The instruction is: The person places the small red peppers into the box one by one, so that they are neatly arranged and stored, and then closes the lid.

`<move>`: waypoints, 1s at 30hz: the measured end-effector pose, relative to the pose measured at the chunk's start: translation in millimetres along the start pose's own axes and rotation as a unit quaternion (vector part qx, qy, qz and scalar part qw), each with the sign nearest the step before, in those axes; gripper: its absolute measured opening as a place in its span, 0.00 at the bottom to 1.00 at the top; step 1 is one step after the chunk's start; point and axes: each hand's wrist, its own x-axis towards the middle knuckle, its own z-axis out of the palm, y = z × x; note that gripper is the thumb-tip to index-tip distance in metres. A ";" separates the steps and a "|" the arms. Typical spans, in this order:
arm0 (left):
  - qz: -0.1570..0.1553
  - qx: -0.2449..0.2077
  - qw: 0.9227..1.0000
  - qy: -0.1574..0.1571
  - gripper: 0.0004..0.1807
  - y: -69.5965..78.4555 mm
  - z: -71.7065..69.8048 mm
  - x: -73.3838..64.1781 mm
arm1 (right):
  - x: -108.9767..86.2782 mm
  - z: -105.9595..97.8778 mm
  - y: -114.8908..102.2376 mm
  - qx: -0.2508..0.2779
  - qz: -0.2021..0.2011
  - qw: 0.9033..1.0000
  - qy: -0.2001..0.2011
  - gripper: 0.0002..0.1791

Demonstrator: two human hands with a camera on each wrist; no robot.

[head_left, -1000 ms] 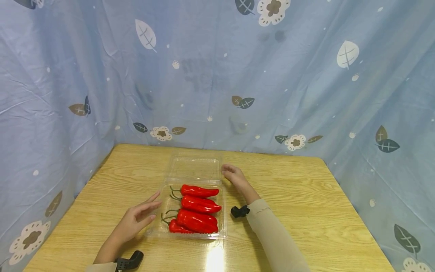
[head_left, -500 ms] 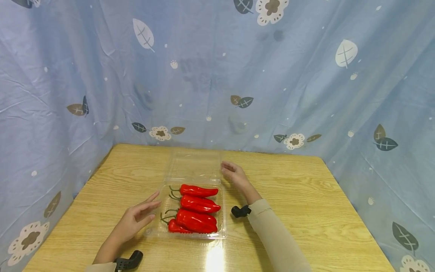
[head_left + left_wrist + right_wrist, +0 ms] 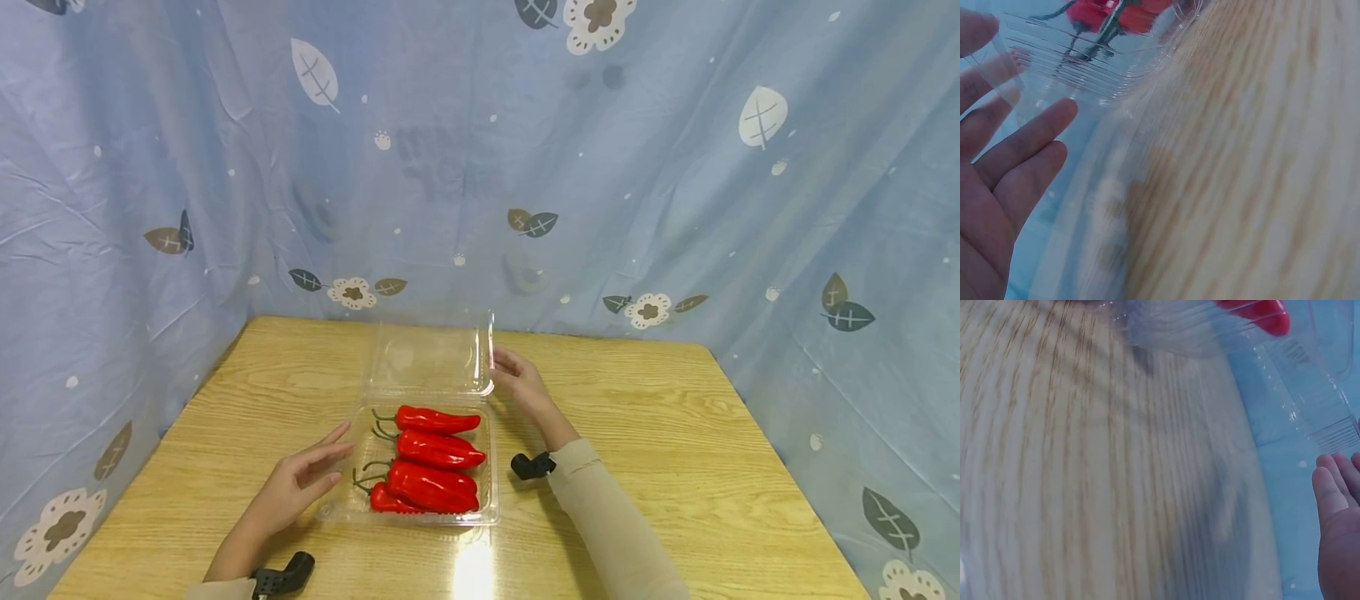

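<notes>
A clear plastic clamshell box (image 3: 492, 475) lies on the table with several long red peppers (image 3: 438, 448) in its base, their green stems to the left. Its hinged lid (image 3: 427, 367) stands tilted up at the back. At the lid's right edge, my right hand (image 3: 525, 390) touches it with fairly straight fingers. In the right wrist view the fingertips (image 3: 1324, 461) lie against the lid's end, partly cut off by the frame. My left hand (image 3: 296, 483) is beside the base's left side, fingers spread and loosely bent. In the left wrist view its fingertips are by the ribbed wall (image 3: 1094, 81); whether they touch is unclear.
The box rests on a light wood-grain table (image 3: 660, 467). A blue patterned curtain (image 3: 465, 167) hangs around its back and sides. Each wrist carries a small black camera (image 3: 532, 466). Light glares off the table's front.
The lid has risen from lying back nearly flat to a steeper tilt, and my right hand has moved up slightly with it. My left hand and the peppers have stayed in place.
</notes>
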 end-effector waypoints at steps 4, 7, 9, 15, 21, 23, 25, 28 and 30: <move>-0.012 0.002 1.000 0.001 0.22 2.3 -0.3 0.4 | 0.4 0.3 -2.7 0.019 -0.015 1.000 -0.006 0.27; -0.022 0.002 1.000 0.002 0.22 4.4 -0.3 0.6 | -0.5 0.1 -4.5 0.031 -0.028 0.999 -0.016 0.27; -0.025 0.003 1.000 0.002 0.22 4.9 -0.2 0.5 | -1.8 -0.1 -6.2 0.034 -0.033 0.999 -0.020 0.28; -0.029 0.000 1.000 0.001 0.22 5.6 0.4 0.1 | -5.5 -0.1 -10.6 0.040 -0.045 0.998 -0.021 0.28; -0.030 0.000 1.000 0.000 0.22 5.1 0.8 0.5 | -8.2 -0.9 -13.5 0.049 -0.054 0.997 -0.017 0.28; -0.029 0.002 1.000 0.000 0.22 4.6 0.8 0.5 | -9.3 -0.9 -14.8 0.046 -0.056 0.997 -0.015 0.28; -0.028 0.004 1.000 0.000 0.22 4.0 0.9 0.3 | -10.4 -0.3 -16.4 0.041 -0.059 0.997 -0.009 0.27; -0.028 0.009 1.000 0.001 0.22 4.0 1.0 0.1 | -11.6 0.9 -18.3 0.035 -0.065 0.997 0.005 0.27; -0.029 0.010 1.000 0.002 0.22 4.3 1.1 0.1 | -12.3 1.7 -19.1 0.034 -0.071 0.997 0.011 0.26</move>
